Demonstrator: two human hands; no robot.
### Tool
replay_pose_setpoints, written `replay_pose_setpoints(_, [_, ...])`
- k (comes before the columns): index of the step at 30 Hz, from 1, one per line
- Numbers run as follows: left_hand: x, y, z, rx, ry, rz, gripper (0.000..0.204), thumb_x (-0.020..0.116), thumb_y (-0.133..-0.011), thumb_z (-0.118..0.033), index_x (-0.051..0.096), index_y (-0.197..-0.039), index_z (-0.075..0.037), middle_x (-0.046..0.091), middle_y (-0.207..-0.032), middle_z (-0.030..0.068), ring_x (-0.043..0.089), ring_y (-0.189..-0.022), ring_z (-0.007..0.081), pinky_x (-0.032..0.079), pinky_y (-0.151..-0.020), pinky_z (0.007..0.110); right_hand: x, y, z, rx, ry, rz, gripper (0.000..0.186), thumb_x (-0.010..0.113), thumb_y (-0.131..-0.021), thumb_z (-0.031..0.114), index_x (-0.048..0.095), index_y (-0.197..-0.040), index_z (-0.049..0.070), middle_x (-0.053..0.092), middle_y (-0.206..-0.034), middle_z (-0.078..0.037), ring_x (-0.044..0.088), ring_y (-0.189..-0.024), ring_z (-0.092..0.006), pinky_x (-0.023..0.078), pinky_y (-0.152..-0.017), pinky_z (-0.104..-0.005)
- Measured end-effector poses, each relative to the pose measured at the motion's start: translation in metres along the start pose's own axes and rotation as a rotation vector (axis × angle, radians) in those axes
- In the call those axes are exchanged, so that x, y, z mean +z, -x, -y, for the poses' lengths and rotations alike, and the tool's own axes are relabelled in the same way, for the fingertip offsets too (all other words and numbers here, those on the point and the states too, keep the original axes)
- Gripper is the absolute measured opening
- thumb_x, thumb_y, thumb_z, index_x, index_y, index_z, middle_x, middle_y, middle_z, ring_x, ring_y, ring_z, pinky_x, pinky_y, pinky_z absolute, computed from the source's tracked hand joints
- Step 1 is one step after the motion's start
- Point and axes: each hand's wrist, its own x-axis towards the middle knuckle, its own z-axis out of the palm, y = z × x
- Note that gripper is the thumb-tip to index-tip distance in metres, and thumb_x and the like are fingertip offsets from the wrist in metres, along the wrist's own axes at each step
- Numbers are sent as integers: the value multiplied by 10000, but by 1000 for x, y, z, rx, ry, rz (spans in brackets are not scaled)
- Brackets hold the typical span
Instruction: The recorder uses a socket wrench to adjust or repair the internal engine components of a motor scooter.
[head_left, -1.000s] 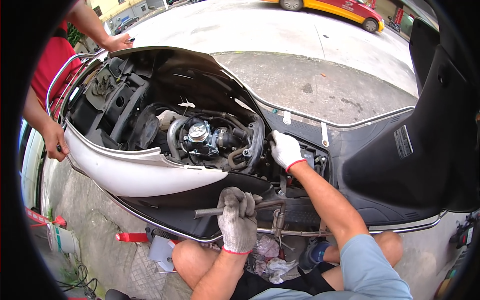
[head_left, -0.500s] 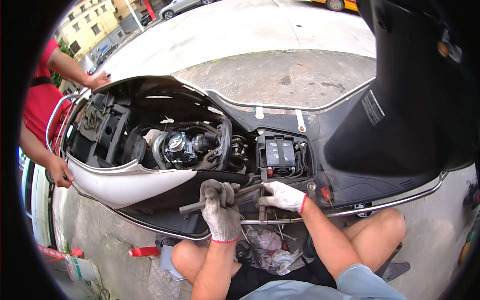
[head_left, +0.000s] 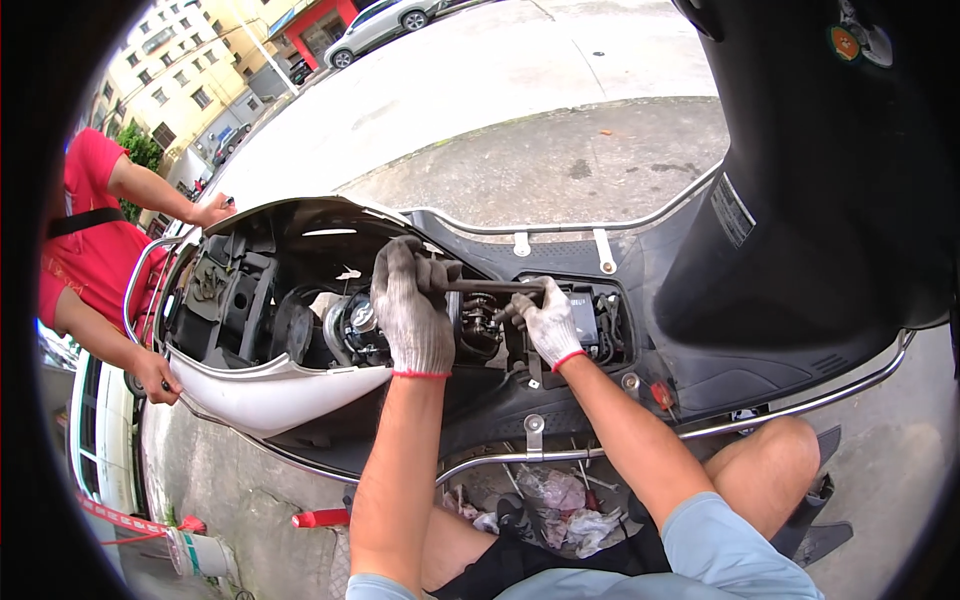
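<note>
A dark metal bar (head_left: 492,286) spans between my gloved hands, level above the opened scooter body. My left hand (head_left: 408,300), in a white knit glove with grimy grey fingers, is wrapped round its left part. Toward its other end, my right hand (head_left: 552,322) grips it in a matching glove. Below lies the engine bay with a round-topped metal carburetor (head_left: 362,318), partly hidden by my left hand. My right hand covers part of the compartment holding a black battery (head_left: 583,314). Whatever the bar's left end looks like is hidden behind my fingers.
A person in a red shirt (head_left: 105,230) stands at the scooter's rear, both hands at its body. A chrome side rail (head_left: 600,452) runs along the near edge. Rags and plastic (head_left: 560,500) lie on the ground between my legs. The black front shield (head_left: 800,200) rises right.
Both my hands have moved up and away from the near side rail, carrying the bar over the engine bay. The view has shifted slightly; the other person stays at the rear.
</note>
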Motion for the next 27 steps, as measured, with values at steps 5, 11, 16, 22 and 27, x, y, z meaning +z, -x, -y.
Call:
replay_pose_setpoints(5, [2, -20, 11, 2, -45, 16, 161, 551, -1010, -241, 583, -989, -85, 341, -653, -41, 355, -589, 106, 510, -706, 362, 9, -26, -7, 1, 181, -45, 171, 637, -925, 58, 535, -1048, -5, 673, -862, -105, 649, -711, -155, 533, -643, -287])
replay_pose_setpoints(11, [2, -24, 9, 20, -83, 23, 155, 540, -1015, -231, 581, -992, -83, 354, -648, -43, 374, -599, 104, 518, -714, 364, 17, -41, -39, -70, 182, -75, 233, 684, -877, 122, 565, -1052, 24, 686, -868, -119, 660, -783, -198, 527, -724, -337])
replay_pose_setpoints(16, [2, -13, 12, 40, -122, 58, 162, 541, -1015, -230, 575, -1011, -72, 355, -650, -37, 378, -598, 101, 520, -714, 351, 18, -44, -43, -31, 0, -3, 182, 624, -890, -35, 538, -1047, -1, 638, -914, -87, 654, -814, -158, 556, -692, -282])
replay_pose_setpoints(22, [1, 30, 31, 136, -314, 43, 229, 558, -1012, -288, 559, -989, -61, 337, -629, -35, 335, -557, 81, 503, -709, 282, 7, -46, -54, -73, 0, 40, 182, 635, -853, -8, 581, -1023, 31, 683, -891, -78, 655, -816, -144, 539, -751, -302])
replay_pose_setpoints(27, [14, 22, 18, 159, -258, -40, 191, 530, -1024, -252, 560, -981, -68, 326, -636, -36, 321, -565, 88, 409, -621, 281, 10, -47, -45, -36, -50, 98, 195, 629, -833, -36, 601, -1014, 33, 661, -884, -54, 619, -832, -119, 516, -778, -268])
